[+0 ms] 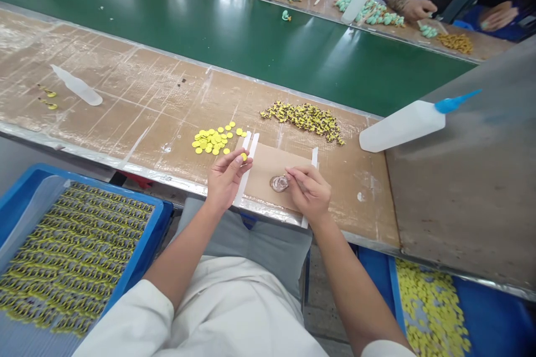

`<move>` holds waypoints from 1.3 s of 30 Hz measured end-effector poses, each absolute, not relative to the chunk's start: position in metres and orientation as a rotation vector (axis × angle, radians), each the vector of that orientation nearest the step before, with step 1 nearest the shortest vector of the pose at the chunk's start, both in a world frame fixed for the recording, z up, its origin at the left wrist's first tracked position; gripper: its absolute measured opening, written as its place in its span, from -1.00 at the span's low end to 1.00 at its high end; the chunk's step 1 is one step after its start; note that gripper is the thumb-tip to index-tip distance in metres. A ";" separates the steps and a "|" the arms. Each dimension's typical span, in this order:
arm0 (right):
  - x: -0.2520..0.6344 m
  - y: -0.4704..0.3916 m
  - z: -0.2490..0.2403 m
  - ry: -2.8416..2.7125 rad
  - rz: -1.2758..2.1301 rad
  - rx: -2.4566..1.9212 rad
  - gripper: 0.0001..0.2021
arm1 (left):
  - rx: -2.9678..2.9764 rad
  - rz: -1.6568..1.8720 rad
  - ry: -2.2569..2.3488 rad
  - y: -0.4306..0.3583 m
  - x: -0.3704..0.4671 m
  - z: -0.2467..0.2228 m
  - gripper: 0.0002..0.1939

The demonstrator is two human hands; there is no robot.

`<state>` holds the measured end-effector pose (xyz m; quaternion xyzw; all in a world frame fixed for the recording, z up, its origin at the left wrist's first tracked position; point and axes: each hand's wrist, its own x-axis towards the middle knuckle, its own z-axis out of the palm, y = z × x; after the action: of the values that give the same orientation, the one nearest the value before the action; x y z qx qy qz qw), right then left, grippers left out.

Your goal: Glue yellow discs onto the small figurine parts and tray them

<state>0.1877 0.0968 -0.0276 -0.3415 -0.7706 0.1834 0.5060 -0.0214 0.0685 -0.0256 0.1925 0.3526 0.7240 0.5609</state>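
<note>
My left hand pinches a small yellow disc between thumb and fingertips, above the edge of a brown cardboard sheet taped to the bench. To its left lies a loose pile of similar yellow discs. My right hand is closed in a pinch at the rim of a small clear glass dish; whatever its fingertips hold is too small to make out. Behind the sheet spreads a heap of small yellow-and-dark pieces.
White squeeze bottles stand right and lie left. A blue tray holds rows of yellow-and-dark pieces; a blue bin holds yellow pieces. Beyond the green belt, other people's hands work near turquoise pieces. A metal panel rises right.
</note>
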 end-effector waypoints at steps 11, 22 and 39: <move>0.188 0.078 -0.011 -1.392 0.615 -1.009 -0.88 | 0.315 1.659 0.772 0.050 -0.018 -0.010 -0.75; 0.155 0.026 0.052 -1.209 0.956 -0.897 -0.85 | 0.159 1.354 0.657 -0.002 0.014 0.028 -0.77; 0.143 0.018 0.056 -1.379 0.921 -0.896 -0.84 | 0.335 1.472 0.729 -0.007 0.021 0.030 -0.79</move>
<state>0.1433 0.0180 0.0562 -0.3847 -0.5917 0.3952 0.5880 0.0214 -0.0070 0.0300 0.1486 0.3233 0.6529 0.6686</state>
